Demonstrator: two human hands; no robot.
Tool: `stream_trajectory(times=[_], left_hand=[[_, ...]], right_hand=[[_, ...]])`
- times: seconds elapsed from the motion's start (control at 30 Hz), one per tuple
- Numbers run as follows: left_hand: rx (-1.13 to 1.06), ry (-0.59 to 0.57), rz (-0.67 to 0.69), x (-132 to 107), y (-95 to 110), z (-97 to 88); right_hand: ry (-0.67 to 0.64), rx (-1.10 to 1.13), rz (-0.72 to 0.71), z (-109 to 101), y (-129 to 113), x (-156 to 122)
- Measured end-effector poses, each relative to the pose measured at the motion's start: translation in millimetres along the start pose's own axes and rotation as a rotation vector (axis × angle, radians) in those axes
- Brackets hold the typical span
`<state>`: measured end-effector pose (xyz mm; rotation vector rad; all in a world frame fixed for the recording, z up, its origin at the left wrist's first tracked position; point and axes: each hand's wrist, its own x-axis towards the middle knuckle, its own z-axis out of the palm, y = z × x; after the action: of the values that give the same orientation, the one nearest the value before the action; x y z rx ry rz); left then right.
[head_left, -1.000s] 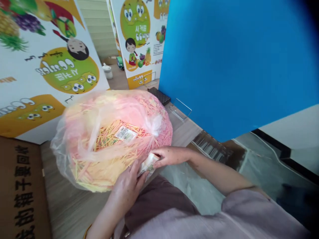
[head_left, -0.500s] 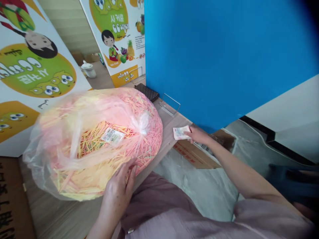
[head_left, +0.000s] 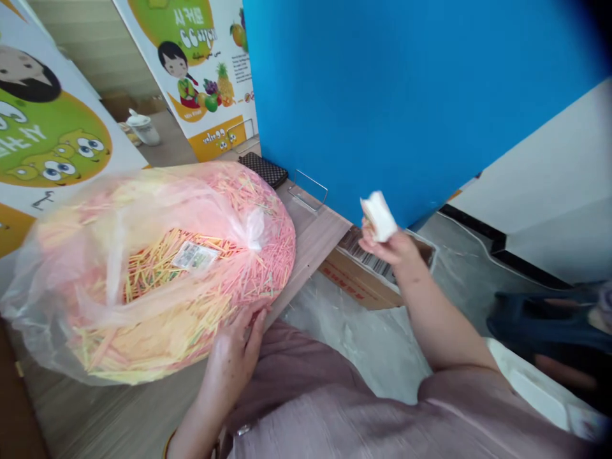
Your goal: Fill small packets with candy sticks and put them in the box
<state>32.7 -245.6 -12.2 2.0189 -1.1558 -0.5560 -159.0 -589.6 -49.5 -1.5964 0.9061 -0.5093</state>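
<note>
A large clear plastic bag (head_left: 95, 210) lies on the table, filled with thin pink and yellow sticks or strips. Through its opening shows a small printed slip (head_left: 195, 255) on top of the strips. My left hand (head_left: 238, 347) rests at the bag's near edge, fingers stretched out and loosely bent, gripping nothing. Off the table's right end, my right hand (head_left: 394, 247) is raised and closed round a small stack of paper slips (head_left: 378, 215). The stack is tilted up, with a plain white side showing.
Behind the bag lie a black patterned case (head_left: 262, 169) and a wire stand (head_left: 308, 191) by a tall blue panel (head_left: 382, 95). Printed cartons (head_left: 205, 70) and a white lidded cup (head_left: 143, 127) stand at the back left. Below the table's right end is an open cardboard box (head_left: 354, 280).
My right hand has lifted the stack from over the table's end and turned it up, its white side now showing. My left hand stays at the bag. The view has shifted right.
</note>
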Motion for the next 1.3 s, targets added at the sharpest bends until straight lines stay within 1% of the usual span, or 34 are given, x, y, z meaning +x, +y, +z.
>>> stream_trajectory(times=[0.07,0.13,0.2,0.23,0.3,0.37,0.4,0.47,0.5,0.53,0.57,0.6,0.63,0.7,0.73,0.77,0.8,0.83,0.87,0.9,0.93,0.97,1.0,1.03,1.1,1.2,1.23,1.27,1.3], left_hand=[[-0.067,-0.057,-0.033,0,1,10.3],[-0.173,-0.125,-0.101,-1,2,23.5],[-0.371,-0.196,-0.215,0,5,39.3],[-0.506,-0.231,-0.280,1,7,47.5],[-0.808,-0.286,-0.406,7,17,62.5],[-1.086,-0.295,-0.506,17,29,72.6],[-1.202,-0.289,-0.530,23,35,74.9],[-1.372,-0.251,-0.514,33,42,73.8],[-1.409,-0.212,-0.520,36,42,70.8],[-1.415,-0.171,-0.537,37,41,66.6],[-1.394,-0.139,-0.568,36,37,61.4],[-1.353,-0.125,-0.601,34,33,55.7],[-1.305,-0.136,-0.620,31,28,49.8],[-1.211,-0.235,-0.603,23,20,38.7],[-1.165,-0.307,-0.576,19,18,34.1],[-1.112,-0.381,-0.545,16,17,30.5],[-1.048,-0.439,-0.519,15,16,28.1],[-0.966,-0.466,-0.504,15,16,26.8],[-0.877,-0.457,-0.500,15,16,26.6],[-0.793,-0.421,-0.505,17,16,27.3],[-0.722,-0.370,-0.515,18,16,28.6],[-0.668,-0.313,-0.523,19,15,30.3],[-0.639,-0.265,-0.525,20,13,32.1],[-0.638,-0.245,-0.525,21,12,33.9],[-0.682,-0.260,-0.526,20,9,37.0],[-0.737,-0.347,-0.539,18,6,40.9],[-0.722,-0.369,-0.539,17,6,42.1],[-0.695,-0.371,-0.533,16,6,43.0],[-0.670,-0.354,-0.530,16,6,43.6]], right_hand=[[0.011,-0.095,0.061,0,6,-1],[0.048,-0.196,0.092,1,10,-4],[0.106,-0.363,0.062,5,9,-12],[0.136,-0.468,0.016,9,7,-18],[0.184,-0.666,-0.149,25,-1,-33],[0.185,-0.777,-0.397,51,-10,-52],[0.160,-0.801,-0.542,66,-13,-62],[0.027,-0.789,-0.837,94,-18,-83],[-0.066,-0.759,-0.955,105,-19,-92],[-0.174,-0.711,-1.036,112,-20,-99],[-0.272,-0.647,-1.071,117,-20,-103],[-0.343,-0.570,-1.051,119,-21,-105],[-0.376,-0.486,-0.979,119,-22,-103],[-0.370,-0.303,-0.743,116,-25,-93],[-0.402,-0.209,-0.609,114,-27,-85],[-0.496,-0.128,-0.484,112,-29,-78],[-0.649,-0.067,-0.371,112,-31,-71],[-0.807,-0.037,-0.276,113,-33,-66],[-0.922,-0.047,-0.206,115,-36,-62],[-0.960,-0.090,-0.167,117,-38,-61],[-0.927,-0.147,-0.158,119,-40,-61],[-0.854,-0.194,-0.173,121,-41,-62],[-0.789,-0.221,-0.197,123,-40,-64],[-0.757,-0.221,-0.218,124,-39,-64],[-0.793,-0.162,-0.209,123,-33,-64],[-0.932,-0.087,-0.100,118,-23,-60],[-0.968,-0.120,-0.080,114,-22,-59],[-0.978,-0.194,-0.079,108,-23,-59],[-0.946,-0.289,-0.089,99,-27,-58]])
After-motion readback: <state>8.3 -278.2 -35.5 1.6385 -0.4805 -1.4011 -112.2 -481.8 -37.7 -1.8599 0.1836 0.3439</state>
